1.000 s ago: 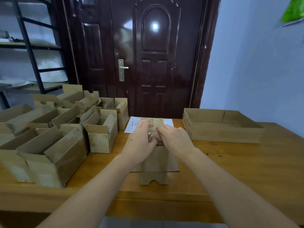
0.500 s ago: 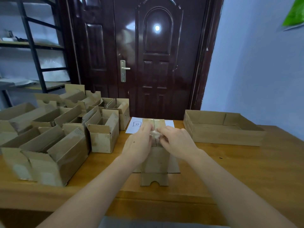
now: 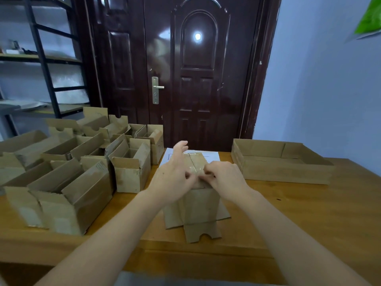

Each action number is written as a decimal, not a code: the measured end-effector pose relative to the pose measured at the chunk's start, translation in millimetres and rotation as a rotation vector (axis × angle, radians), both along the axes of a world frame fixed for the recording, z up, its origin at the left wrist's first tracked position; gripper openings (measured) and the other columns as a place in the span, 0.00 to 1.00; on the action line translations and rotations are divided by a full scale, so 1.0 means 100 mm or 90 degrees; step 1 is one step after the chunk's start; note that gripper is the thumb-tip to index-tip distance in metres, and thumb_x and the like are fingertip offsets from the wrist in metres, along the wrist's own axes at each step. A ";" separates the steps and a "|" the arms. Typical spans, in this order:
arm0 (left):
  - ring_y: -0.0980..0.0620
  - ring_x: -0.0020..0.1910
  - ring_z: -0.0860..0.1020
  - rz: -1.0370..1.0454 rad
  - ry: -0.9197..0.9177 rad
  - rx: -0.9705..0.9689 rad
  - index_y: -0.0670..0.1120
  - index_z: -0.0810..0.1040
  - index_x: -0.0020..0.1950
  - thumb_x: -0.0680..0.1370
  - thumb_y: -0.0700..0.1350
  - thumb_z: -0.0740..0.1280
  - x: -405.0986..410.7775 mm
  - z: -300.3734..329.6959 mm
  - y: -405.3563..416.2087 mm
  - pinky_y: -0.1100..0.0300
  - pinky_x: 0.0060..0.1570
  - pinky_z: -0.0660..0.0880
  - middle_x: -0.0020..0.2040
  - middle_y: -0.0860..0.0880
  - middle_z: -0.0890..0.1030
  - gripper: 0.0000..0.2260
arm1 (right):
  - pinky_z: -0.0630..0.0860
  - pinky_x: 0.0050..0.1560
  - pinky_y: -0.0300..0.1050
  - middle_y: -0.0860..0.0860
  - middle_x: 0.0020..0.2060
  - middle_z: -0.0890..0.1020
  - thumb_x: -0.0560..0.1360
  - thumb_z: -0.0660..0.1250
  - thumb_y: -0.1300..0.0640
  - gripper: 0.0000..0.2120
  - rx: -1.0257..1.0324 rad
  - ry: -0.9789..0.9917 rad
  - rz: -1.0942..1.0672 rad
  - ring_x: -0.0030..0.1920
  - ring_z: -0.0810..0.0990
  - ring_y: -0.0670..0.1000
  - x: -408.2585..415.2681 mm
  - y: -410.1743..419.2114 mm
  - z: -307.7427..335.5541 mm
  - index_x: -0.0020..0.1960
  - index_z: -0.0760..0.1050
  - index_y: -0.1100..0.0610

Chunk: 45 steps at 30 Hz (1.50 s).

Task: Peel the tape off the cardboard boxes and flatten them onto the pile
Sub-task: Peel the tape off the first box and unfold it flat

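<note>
A small cardboard box (image 3: 198, 203) stands in the middle of the wooden table (image 3: 309, 213), bottom up, its loose flaps spread on the wood. Clear tape (image 3: 192, 164) runs along its top seam. My right hand (image 3: 224, 178) sits at the near edge of the box top, its curled fingertips pinching the tape end. My left hand (image 3: 173, 176) is against the box's left side. It is blurred, with its fingers spread and lifted above the top, and its thumb close to my right fingertips.
Several open cardboard boxes (image 3: 86, 182) crowd the table's left half. A shallow cardboard tray (image 3: 284, 172) stands at the right. A white sheet of paper (image 3: 212, 156) lies behind the box. A dark door (image 3: 198, 79) and a metal shelf (image 3: 41, 58) stand beyond.
Both hands pinched a whitish wad of tape over the box top before. My left hand's fingers have since spread and lifted, while my right hand stays at the near edge.
</note>
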<state>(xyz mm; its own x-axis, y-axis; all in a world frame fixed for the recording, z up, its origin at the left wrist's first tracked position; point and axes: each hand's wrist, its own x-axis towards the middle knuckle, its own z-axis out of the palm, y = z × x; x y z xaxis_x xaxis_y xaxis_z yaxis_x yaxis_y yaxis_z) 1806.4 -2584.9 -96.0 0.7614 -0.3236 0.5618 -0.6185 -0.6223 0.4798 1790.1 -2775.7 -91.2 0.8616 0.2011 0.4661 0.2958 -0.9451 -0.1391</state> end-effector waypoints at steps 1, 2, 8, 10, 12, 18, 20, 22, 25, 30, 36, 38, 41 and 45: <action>0.55 0.41 0.81 -0.005 0.022 0.032 0.56 0.59 0.73 0.76 0.47 0.69 0.06 0.04 0.04 0.52 0.45 0.81 0.58 0.60 0.77 0.29 | 0.64 0.35 0.43 0.43 0.33 0.71 0.81 0.67 0.48 0.15 0.010 -0.004 0.014 0.38 0.72 0.49 -0.01 -0.02 -0.02 0.37 0.70 0.47; 0.55 0.47 0.81 -0.004 0.021 0.104 0.56 0.65 0.70 0.76 0.49 0.68 0.12 0.07 0.08 0.52 0.51 0.80 0.57 0.59 0.79 0.24 | 0.64 0.35 0.44 0.43 0.32 0.70 0.80 0.67 0.49 0.15 0.024 -0.005 0.025 0.37 0.72 0.49 -0.03 -0.03 -0.03 0.36 0.70 0.49; 0.56 0.53 0.74 -0.070 0.019 0.323 0.60 0.78 0.59 0.79 0.64 0.58 0.27 0.09 0.13 0.55 0.54 0.75 0.50 0.59 0.76 0.15 | 0.73 0.39 0.47 0.48 0.34 0.78 0.77 0.73 0.49 0.17 0.230 0.046 0.091 0.37 0.75 0.49 -0.02 -0.21 -0.14 0.35 0.73 0.57; 0.56 0.53 0.73 -0.073 -0.020 0.376 0.63 0.77 0.63 0.80 0.68 0.56 0.21 0.10 0.08 0.55 0.53 0.73 0.49 0.58 0.74 0.18 | 0.77 0.50 0.44 0.44 0.45 0.84 0.76 0.74 0.53 0.08 0.284 0.076 0.108 0.47 0.81 0.44 -0.02 -0.29 -0.15 0.41 0.82 0.56; 0.55 0.52 0.72 -0.091 -0.002 0.419 0.64 0.77 0.65 0.81 0.68 0.56 0.14 0.19 0.02 0.54 0.51 0.72 0.46 0.58 0.71 0.19 | 0.75 0.55 0.39 0.42 0.51 0.84 0.75 0.76 0.57 0.01 0.287 0.081 0.109 0.53 0.80 0.41 -0.04 -0.35 -0.13 0.45 0.86 0.54; 0.53 0.59 0.73 -0.140 0.167 0.366 0.60 0.76 0.66 0.76 0.71 0.65 0.20 0.30 -0.01 0.53 0.60 0.72 0.60 0.57 0.73 0.24 | 0.67 0.49 0.36 0.44 0.48 0.77 0.65 0.82 0.46 0.19 0.231 0.012 -0.008 0.52 0.71 0.48 -0.06 -0.41 0.01 0.54 0.84 0.46; 0.50 0.60 0.73 -0.099 0.173 0.415 0.61 0.70 0.69 0.75 0.75 0.59 0.17 0.25 -0.08 0.51 0.59 0.72 0.62 0.55 0.73 0.29 | 0.70 0.51 0.41 0.44 0.49 0.75 0.63 0.83 0.44 0.23 0.187 -0.017 -0.052 0.52 0.70 0.47 -0.09 -0.40 0.06 0.56 0.81 0.45; 0.48 0.60 0.72 -0.031 0.139 0.456 0.62 0.70 0.66 0.74 0.78 0.54 0.13 0.22 -0.16 0.50 0.53 0.70 0.59 0.53 0.71 0.30 | 0.72 0.46 0.41 0.46 0.45 0.75 0.64 0.83 0.47 0.19 0.171 -0.018 -0.070 0.48 0.72 0.47 -0.10 -0.38 0.14 0.51 0.80 0.48; 0.47 0.57 0.74 0.075 0.126 0.463 0.57 0.71 0.57 0.71 0.81 0.52 0.01 0.24 -0.29 0.51 0.45 0.69 0.55 0.51 0.72 0.32 | 0.67 0.36 0.32 0.46 0.39 0.78 0.67 0.82 0.56 0.12 0.241 0.059 -0.084 0.40 0.75 0.45 -0.10 -0.34 0.22 0.42 0.79 0.55; 0.47 0.51 0.79 0.133 -0.014 0.442 0.54 0.68 0.47 0.81 0.70 0.51 -0.11 0.24 -0.47 0.53 0.42 0.68 0.50 0.50 0.76 0.21 | 0.81 0.50 0.43 0.53 0.42 0.86 0.68 0.79 0.64 0.08 0.511 0.136 -0.033 0.47 0.84 0.50 -0.12 -0.31 0.19 0.38 0.85 0.53; 0.50 0.59 0.76 0.078 -0.069 0.256 0.51 0.74 0.66 0.83 0.58 0.61 0.07 0.06 -0.49 0.53 0.54 0.75 0.60 0.54 0.76 0.16 | 0.78 0.65 0.51 0.51 0.49 0.88 0.76 0.68 0.70 0.14 0.660 0.271 0.067 0.56 0.85 0.53 -0.16 -0.37 0.14 0.59 0.79 0.59; 0.51 0.61 0.74 -0.031 0.015 0.173 0.51 0.74 0.69 0.83 0.53 0.64 0.09 0.07 -0.51 0.53 0.60 0.73 0.63 0.54 0.77 0.15 | 0.76 0.63 0.49 0.49 0.51 0.87 0.75 0.65 0.68 0.15 0.633 0.297 0.063 0.56 0.83 0.52 -0.17 -0.35 0.16 0.60 0.74 0.57; 0.54 0.57 0.76 -0.096 0.078 0.097 0.53 0.77 0.67 0.82 0.52 0.68 0.07 0.07 -0.53 0.53 0.59 0.74 0.58 0.56 0.80 0.14 | 0.75 0.63 0.52 0.49 0.50 0.85 0.72 0.66 0.58 0.13 0.605 0.305 0.027 0.54 0.80 0.51 -0.17 -0.31 0.17 0.55 0.73 0.53; 0.58 0.49 0.77 -0.125 0.118 0.096 0.55 0.73 0.69 0.82 0.48 0.68 0.06 0.06 -0.56 0.55 0.55 0.75 0.48 0.60 0.80 0.16 | 0.71 0.47 0.43 0.50 0.42 0.75 0.77 0.61 0.59 0.03 0.586 0.278 0.013 0.43 0.72 0.49 -0.17 -0.26 0.15 0.50 0.68 0.54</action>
